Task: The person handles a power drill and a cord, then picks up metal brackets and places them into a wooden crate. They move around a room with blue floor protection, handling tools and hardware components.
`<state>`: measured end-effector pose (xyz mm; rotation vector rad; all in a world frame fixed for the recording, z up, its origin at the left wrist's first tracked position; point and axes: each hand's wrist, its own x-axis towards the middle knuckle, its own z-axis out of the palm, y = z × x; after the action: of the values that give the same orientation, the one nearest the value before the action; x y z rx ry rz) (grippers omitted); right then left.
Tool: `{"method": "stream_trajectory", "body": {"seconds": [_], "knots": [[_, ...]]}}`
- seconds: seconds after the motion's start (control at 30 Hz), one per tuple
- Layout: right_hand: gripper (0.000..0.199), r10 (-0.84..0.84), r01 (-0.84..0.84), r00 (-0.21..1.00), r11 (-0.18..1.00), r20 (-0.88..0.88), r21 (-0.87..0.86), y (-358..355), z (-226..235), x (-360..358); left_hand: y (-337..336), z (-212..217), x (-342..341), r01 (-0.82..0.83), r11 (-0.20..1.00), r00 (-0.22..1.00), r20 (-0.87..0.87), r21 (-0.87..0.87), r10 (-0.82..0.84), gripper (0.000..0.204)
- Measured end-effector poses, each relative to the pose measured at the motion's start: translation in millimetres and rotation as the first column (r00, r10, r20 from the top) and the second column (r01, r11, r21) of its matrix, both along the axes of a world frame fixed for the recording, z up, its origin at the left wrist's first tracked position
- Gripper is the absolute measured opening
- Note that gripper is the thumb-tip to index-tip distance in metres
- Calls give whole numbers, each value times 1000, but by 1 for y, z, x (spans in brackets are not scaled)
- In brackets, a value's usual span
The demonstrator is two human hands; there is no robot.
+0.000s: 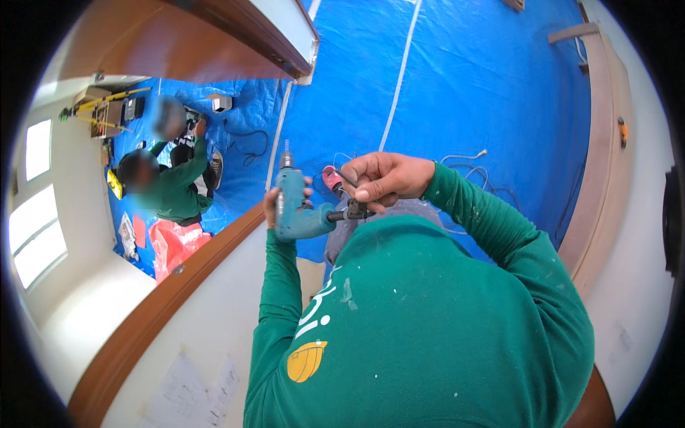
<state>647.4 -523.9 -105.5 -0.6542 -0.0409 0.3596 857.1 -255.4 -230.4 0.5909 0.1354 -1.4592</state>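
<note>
Teal power drill point(291, 203), held before the person's chest, its bit point(287, 145) directed toward the top of the view. Surroundings: blue sheeting point(457, 78) over the floor, a loose cord point(477, 170) beyond the right forearm, and a co-worker in green point(182, 189) at left, past a brown wooden edge point(171, 285). Left hand point(270, 207), forearm raised, grasps the drill's body; right hand point(396, 178), bent inward, pinches a slim dark piece point(348, 178) near the handle's end. Brown edge bounds the left, pale wooden frame point(599, 143) the right; sheeting extends between.
</note>
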Motion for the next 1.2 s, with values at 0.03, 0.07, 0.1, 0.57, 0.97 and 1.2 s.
{"method": "stream_trajectory", "body": {"seconds": [0.03,0.07,0.1,0.57,0.97,1.2], "knots": [[17,16,-13,999,998,48,-58,4,8,5,-4,4,-13,59,997,998,-10,56,-59,71],[16,35,-24,995,993,97,-114,7,16,11,-9,8,-24,116,987,993,-23,111,-114,68],[15,68,-42,988,982,139,-185,10,26,21,-13,14,-35,170,971,985,-39,166,-166,66],[18,-270,261,957,961,-109,-92,49,67,31,-51,35,-61,254,920,576,718,298,-391,41],[21,-141,171,985,797,97,-579,29,102,25,-49,158,-73,61,995,-133,987,-82,89,42],[16,-352,569,822,453,448,-687,48,82,34,-64,174,-76,-268,919,-224,946,-290,233,32]]}}
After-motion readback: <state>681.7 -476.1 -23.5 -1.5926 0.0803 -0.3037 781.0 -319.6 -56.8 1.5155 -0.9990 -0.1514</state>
